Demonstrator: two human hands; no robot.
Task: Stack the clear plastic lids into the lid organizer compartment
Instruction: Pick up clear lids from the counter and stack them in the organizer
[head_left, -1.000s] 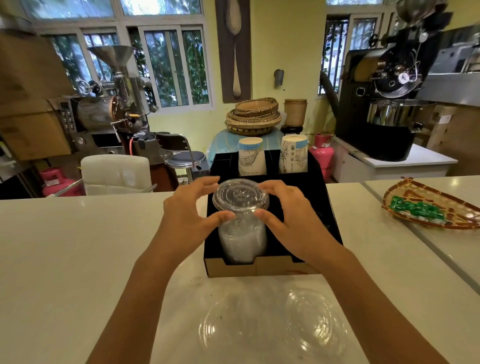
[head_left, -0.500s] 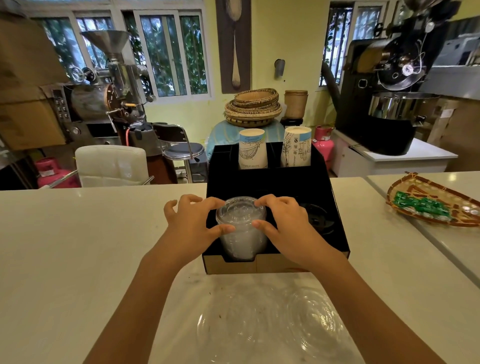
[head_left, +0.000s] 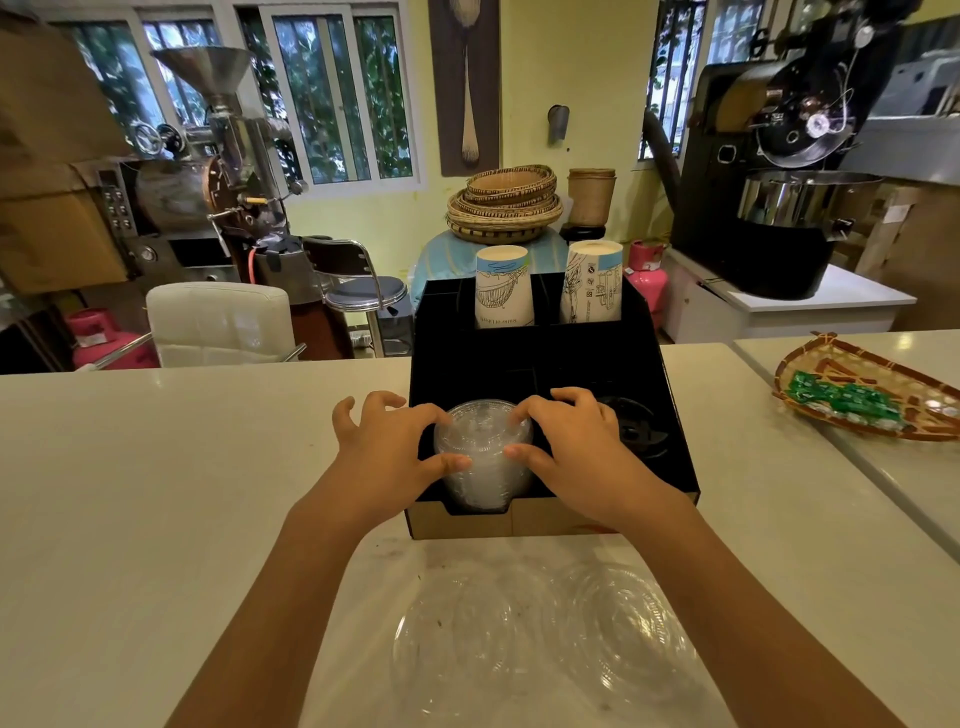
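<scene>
A stack of clear plastic lids (head_left: 483, 457) stands in the front left compartment of the black lid organizer (head_left: 540, 358), its top about level with the compartment's rim. My left hand (head_left: 389, 452) grips the stack from the left and my right hand (head_left: 566, 447) from the right, thumbs in front and fingertips on the top lid. Two loose clear lids (head_left: 467, 644) (head_left: 623, 634) lie flat on the counter in front of the organizer, between my forearms.
Black lids (head_left: 631, 428) sit in the front right compartment. Two paper cup stacks (head_left: 504, 286) (head_left: 592, 280) stand in the back compartments. A woven tray (head_left: 872, 400) with green packets rests on the counter at right. Roasting machines stand behind the white counter (head_left: 156, 467).
Both hands have lowered the lid stack down into the front left compartment. The view has tilted slightly down.
</scene>
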